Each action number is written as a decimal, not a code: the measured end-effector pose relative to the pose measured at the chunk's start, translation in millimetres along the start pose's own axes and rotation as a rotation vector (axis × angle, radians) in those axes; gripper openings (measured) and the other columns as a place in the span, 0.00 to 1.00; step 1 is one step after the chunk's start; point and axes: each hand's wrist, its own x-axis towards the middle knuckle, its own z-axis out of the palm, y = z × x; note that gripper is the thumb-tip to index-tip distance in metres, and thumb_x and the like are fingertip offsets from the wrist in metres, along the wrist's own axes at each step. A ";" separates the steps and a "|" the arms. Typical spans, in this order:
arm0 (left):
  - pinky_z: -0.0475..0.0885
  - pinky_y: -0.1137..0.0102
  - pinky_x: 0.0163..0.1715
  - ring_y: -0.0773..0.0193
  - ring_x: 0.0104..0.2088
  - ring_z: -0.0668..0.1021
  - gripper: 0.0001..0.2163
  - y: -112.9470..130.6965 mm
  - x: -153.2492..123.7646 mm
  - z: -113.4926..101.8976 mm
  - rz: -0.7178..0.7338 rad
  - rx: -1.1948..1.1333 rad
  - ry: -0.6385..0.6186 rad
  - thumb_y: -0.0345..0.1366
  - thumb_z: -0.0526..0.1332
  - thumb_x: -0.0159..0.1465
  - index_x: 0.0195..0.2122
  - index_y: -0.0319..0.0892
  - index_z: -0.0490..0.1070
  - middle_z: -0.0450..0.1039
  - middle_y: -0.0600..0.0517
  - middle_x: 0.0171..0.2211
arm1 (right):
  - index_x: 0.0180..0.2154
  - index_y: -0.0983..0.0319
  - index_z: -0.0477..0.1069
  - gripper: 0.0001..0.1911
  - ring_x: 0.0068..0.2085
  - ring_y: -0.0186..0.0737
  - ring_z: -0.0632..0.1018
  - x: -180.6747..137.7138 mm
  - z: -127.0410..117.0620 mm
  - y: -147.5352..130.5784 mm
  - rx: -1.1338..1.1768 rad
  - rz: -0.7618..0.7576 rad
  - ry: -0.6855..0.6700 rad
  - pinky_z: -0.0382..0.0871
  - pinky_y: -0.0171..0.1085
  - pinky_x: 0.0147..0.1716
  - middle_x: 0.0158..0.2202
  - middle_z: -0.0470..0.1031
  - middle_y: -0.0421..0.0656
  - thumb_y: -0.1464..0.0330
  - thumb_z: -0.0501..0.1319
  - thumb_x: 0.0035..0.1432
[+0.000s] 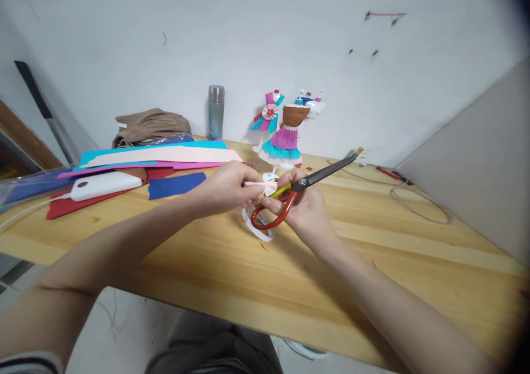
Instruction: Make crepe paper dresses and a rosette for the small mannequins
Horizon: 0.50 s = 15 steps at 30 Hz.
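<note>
My right hand (308,208) is closed round red-handled scissors (298,189), whose dark blades point up and to the right. My left hand (226,186) pinches a small pale paper piece (261,187) held against the right hand's fingertips, above the wooden table (372,241). A white paper ring (254,225) lies on the table just under both hands.
Sheets of coloured paper (165,156) and a white device (101,185) lie at the left. Two paper dress figures (284,134) stand at the back by a grey bottle (216,111). A brown cloth (151,124) lies behind the sheets, and a cable (418,200) at the right.
</note>
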 end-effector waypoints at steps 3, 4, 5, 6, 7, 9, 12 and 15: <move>0.64 0.75 0.22 0.68 0.22 0.73 0.08 4.2 2.2 1.2 -0.016 0.018 0.001 0.34 0.61 0.59 0.26 0.38 0.77 0.70 0.54 0.18 | 0.30 0.56 0.62 0.21 0.24 0.34 0.68 4.3 -0.7 1.3 0.021 0.001 0.079 0.65 0.37 0.26 0.23 0.65 0.32 0.63 0.73 0.38; 0.63 0.75 0.22 0.68 0.22 0.72 0.09 5.7 2.6 1.7 -0.013 0.028 0.001 0.34 0.61 0.60 0.26 0.38 0.78 0.69 0.54 0.17 | 0.30 0.57 0.62 0.19 0.24 0.34 0.68 6.5 -2.0 3.1 0.050 0.013 0.094 0.65 0.37 0.26 0.23 0.65 0.32 0.65 0.71 0.39; 0.62 0.75 0.22 0.68 0.21 0.72 0.09 7.1 3.0 2.2 -0.007 0.039 -0.001 0.34 0.61 0.60 0.26 0.38 0.78 0.68 0.54 0.17 | 0.31 0.56 0.62 0.18 0.23 0.34 0.68 9.0 -3.4 5.2 0.085 0.033 0.104 0.65 0.37 0.26 0.23 0.65 0.32 0.66 0.70 0.39; 0.61 0.75 0.21 0.69 0.21 0.70 0.09 8.3 3.4 2.7 0.002 0.049 -0.003 0.34 0.61 0.60 0.26 0.38 0.78 0.67 0.55 0.16 | 0.31 0.56 0.63 0.17 0.23 0.34 0.69 11.7 -5.0 7.1 0.119 0.059 0.109 0.66 0.38 0.27 0.23 0.65 0.32 0.67 0.68 0.40; 0.60 0.75 0.21 0.69 0.21 0.69 0.09 9.2 3.9 3.0 0.011 0.058 -0.006 0.34 0.60 0.60 0.26 0.38 0.77 0.66 0.55 0.16 | 0.32 0.56 0.63 0.17 0.23 0.36 0.70 14.5 -6.6 8.8 0.148 0.090 0.109 0.67 0.38 0.27 0.23 0.65 0.32 0.67 0.67 0.39; 0.57 0.75 0.21 0.70 0.20 0.67 0.09 9.6 5.5 3.2 0.027 0.077 -0.016 0.34 0.60 0.60 0.25 0.38 0.76 0.64 0.56 0.16 | 0.33 0.56 0.64 0.18 0.24 0.38 0.72 19.3 -9.8 10.2 0.199 0.152 0.095 0.68 0.39 0.28 0.22 0.66 0.32 0.68 0.66 0.38; 0.54 0.74 0.21 0.71 0.21 0.63 0.11 6.3 8.5 1.3 0.043 0.120 -0.014 0.34 0.58 0.60 0.23 0.38 0.73 0.60 0.57 0.17 | 0.36 0.57 0.65 0.19 0.25 0.40 0.75 22.8 -13.6 7.8 0.284 0.219 0.046 0.69 0.40 0.28 0.22 0.69 0.33 0.66 0.66 0.38; 0.52 0.73 0.22 0.72 0.22 0.60 0.12 1.9 10.7 -1.4 0.034 0.172 0.016 0.34 0.57 0.61 0.22 0.38 0.71 0.57 0.58 0.18 | 0.35 0.56 0.65 0.20 0.25 0.39 0.75 21.3 -14.3 5.0 0.322 0.248 0.018 0.69 0.39 0.27 0.23 0.72 0.34 0.64 0.69 0.39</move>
